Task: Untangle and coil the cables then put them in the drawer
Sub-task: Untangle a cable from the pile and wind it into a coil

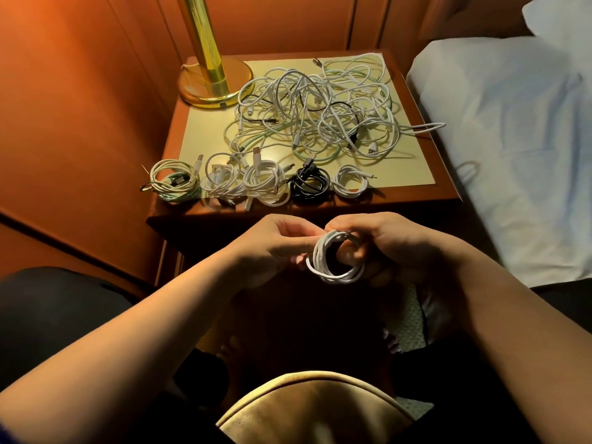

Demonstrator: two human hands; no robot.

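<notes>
At the centre of the frame, the left hand (272, 248) and right hand (384, 248) both pinch a round coil of smooth white cable (333, 261), fingers curled about its loops. Above it, a loose tangled heap of cables (314, 113) sprawls over the wooden nightstand (416, 193), with five neat coils (259, 181) ranged along its near edge.

The right hand (394, 245) covers the far side of the white coil (334, 257), so the cable's loose end and plug cannot be seen behind its curled fingers (350, 251). The left hand (272, 248) hides its own fingertips behind the coil's near-left edge. Below the fingers, the front of the nightstand (179, 216) sinks into shadow and no drawer can be made out. Beyond the fingers, in the tangled pile (314, 110), single cables cannot be followed apart. The lamp (208, 59) is cut off by the top edge.
</notes>
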